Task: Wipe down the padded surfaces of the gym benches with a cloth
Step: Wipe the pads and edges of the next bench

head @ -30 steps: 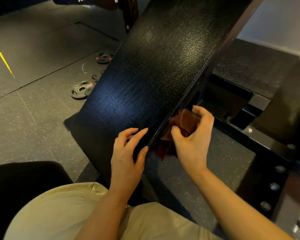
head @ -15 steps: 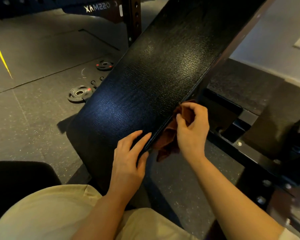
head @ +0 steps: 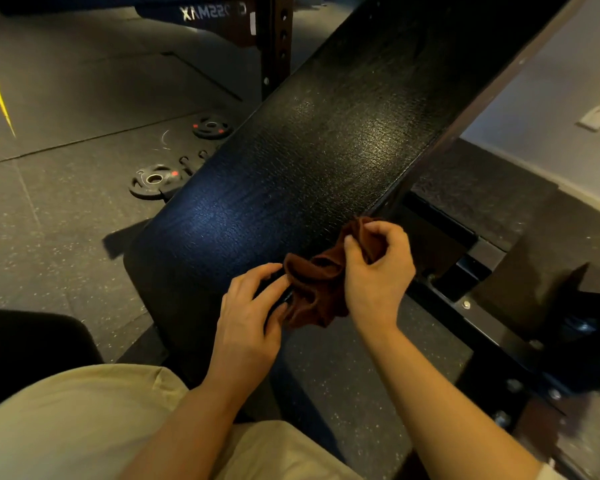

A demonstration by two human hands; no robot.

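the right hand pinches a bunched brown cloth against the right edge of the black padded bench, near its near end. the left hand rests beside it on the pad, fingers loosely spread and touching the cloth's left fold. two weight plates lie on the floor to the left.
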